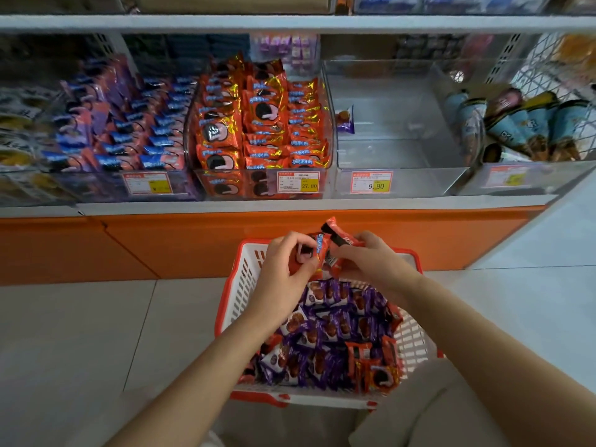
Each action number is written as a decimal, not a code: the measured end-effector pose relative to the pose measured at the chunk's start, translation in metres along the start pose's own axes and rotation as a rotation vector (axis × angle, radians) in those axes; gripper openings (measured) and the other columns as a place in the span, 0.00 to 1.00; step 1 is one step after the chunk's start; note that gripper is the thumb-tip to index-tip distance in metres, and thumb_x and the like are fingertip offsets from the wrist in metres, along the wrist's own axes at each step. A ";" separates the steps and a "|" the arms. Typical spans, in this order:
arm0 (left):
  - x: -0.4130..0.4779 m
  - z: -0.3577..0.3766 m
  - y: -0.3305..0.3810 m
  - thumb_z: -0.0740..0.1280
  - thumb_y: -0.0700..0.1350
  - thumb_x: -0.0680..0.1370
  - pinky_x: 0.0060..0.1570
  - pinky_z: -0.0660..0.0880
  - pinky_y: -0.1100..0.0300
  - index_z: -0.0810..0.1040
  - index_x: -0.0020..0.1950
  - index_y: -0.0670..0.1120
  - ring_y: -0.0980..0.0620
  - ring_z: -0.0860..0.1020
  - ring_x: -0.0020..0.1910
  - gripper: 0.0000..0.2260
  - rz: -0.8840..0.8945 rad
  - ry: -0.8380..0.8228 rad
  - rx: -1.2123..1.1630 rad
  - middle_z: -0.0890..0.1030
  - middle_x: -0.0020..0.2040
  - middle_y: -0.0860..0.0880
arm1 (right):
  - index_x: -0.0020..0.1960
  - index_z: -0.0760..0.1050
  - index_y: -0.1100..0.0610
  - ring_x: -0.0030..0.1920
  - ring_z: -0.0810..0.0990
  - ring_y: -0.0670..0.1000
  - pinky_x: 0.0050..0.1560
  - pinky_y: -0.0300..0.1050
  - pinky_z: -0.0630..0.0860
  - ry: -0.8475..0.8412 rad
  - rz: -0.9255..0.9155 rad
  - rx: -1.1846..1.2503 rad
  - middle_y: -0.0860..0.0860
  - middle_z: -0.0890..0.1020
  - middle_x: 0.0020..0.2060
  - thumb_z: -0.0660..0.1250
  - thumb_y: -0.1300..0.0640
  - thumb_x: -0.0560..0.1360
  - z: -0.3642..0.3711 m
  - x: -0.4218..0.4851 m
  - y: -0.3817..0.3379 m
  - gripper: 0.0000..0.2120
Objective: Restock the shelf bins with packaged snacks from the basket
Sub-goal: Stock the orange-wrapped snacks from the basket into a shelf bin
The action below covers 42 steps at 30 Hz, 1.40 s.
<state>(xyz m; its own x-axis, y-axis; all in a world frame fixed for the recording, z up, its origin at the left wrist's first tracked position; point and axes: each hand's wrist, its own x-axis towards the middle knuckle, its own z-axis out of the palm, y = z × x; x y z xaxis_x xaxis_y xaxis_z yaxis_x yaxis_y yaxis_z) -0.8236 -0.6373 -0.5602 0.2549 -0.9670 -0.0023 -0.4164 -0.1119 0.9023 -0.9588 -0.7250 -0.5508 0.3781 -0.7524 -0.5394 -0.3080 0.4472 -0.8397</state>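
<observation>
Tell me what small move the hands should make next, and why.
Probably lift the orange packets up to the middle bin on the shelf. The left hand and the right hand both grip them just above the basket, and that bin already holds packets in the same orange wrapper, so they seem to belong there.

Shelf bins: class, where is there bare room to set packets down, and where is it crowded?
The clear bin between the orange-packet bin and the cone bin is nearly bare; one purple packet sits at its left wall. The orange-packet bin and the blue-packet bin are heaped full.
</observation>
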 end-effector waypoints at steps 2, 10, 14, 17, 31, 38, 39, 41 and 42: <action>0.001 -0.004 0.003 0.73 0.41 0.73 0.53 0.64 0.78 0.68 0.62 0.54 0.69 0.69 0.55 0.23 -0.055 0.024 -0.077 0.71 0.63 0.53 | 0.63 0.67 0.61 0.51 0.82 0.56 0.54 0.48 0.80 -0.013 -0.032 -0.001 0.59 0.79 0.52 0.68 0.61 0.75 0.001 -0.003 -0.002 0.19; 0.007 -0.029 0.005 0.78 0.41 0.67 0.51 0.75 0.67 0.71 0.58 0.58 0.61 0.78 0.54 0.26 -0.110 -0.037 -0.123 0.78 0.53 0.60 | 0.62 0.72 0.54 0.50 0.82 0.50 0.55 0.46 0.79 -0.131 -0.255 -0.142 0.51 0.82 0.50 0.68 0.54 0.75 0.002 -0.019 -0.009 0.17; 0.007 -0.037 0.004 0.75 0.40 0.70 0.52 0.73 0.72 0.69 0.56 0.62 0.67 0.77 0.52 0.24 -0.041 -0.076 -0.065 0.78 0.52 0.62 | 0.63 0.71 0.55 0.56 0.81 0.53 0.56 0.51 0.79 -0.330 -0.180 0.098 0.56 0.81 0.56 0.55 0.43 0.78 0.005 -0.021 -0.014 0.21; 0.007 -0.043 0.006 0.74 0.41 0.72 0.50 0.73 0.72 0.70 0.53 0.63 0.69 0.77 0.50 0.22 -0.045 -0.054 -0.085 0.78 0.51 0.62 | 0.64 0.71 0.58 0.54 0.82 0.52 0.51 0.44 0.79 -0.277 -0.119 0.151 0.57 0.81 0.56 0.54 0.49 0.81 0.008 -0.015 -0.016 0.18; 0.019 -0.078 0.003 0.70 0.50 0.75 0.46 0.75 0.67 0.75 0.55 0.53 0.62 0.79 0.46 0.10 -0.155 0.163 -0.134 0.81 0.48 0.57 | 0.58 0.77 0.49 0.53 0.79 0.47 0.56 0.46 0.73 -0.065 -0.292 -0.311 0.47 0.82 0.50 0.70 0.50 0.72 0.034 0.021 -0.031 0.15; 0.022 -0.094 -0.007 0.68 0.43 0.75 0.33 0.72 0.75 0.73 0.57 0.54 0.60 0.79 0.43 0.13 -0.222 0.168 -0.193 0.80 0.47 0.55 | 0.66 0.64 0.49 0.45 0.78 0.44 0.35 0.33 0.69 0.003 -0.304 -0.498 0.48 0.78 0.51 0.67 0.47 0.74 0.042 0.033 -0.038 0.24; 0.024 -0.095 -0.009 0.69 0.42 0.75 0.33 0.72 0.75 0.72 0.59 0.53 0.60 0.79 0.43 0.16 -0.226 0.173 -0.201 0.80 0.48 0.55 | 0.67 0.64 0.48 0.43 0.78 0.42 0.33 0.32 0.70 0.028 -0.341 -0.533 0.48 0.77 0.52 0.67 0.48 0.75 0.043 0.034 -0.039 0.23; 0.030 -0.096 -0.012 0.71 0.42 0.74 0.34 0.72 0.75 0.70 0.61 0.52 0.61 0.78 0.42 0.19 -0.218 0.219 -0.193 0.77 0.47 0.57 | 0.67 0.64 0.47 0.41 0.77 0.40 0.34 0.31 0.72 0.052 -0.426 -0.568 0.48 0.76 0.53 0.67 0.49 0.76 0.043 0.037 -0.042 0.22; 0.034 -0.097 -0.013 0.72 0.42 0.73 0.34 0.71 0.77 0.69 0.60 0.50 0.63 0.76 0.42 0.19 -0.208 0.257 -0.177 0.75 0.46 0.59 | 0.68 0.65 0.46 0.42 0.78 0.40 0.36 0.31 0.72 0.059 -0.475 -0.575 0.48 0.77 0.54 0.66 0.50 0.76 0.045 0.039 -0.045 0.22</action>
<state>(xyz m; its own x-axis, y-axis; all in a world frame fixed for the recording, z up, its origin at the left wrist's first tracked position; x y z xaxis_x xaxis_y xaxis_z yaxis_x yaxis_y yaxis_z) -0.7249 -0.6464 -0.5300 0.5378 -0.8365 -0.1051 -0.1809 -0.2363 0.9547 -0.8915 -0.7527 -0.5371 0.5415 -0.8336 -0.1092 -0.5376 -0.2434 -0.8073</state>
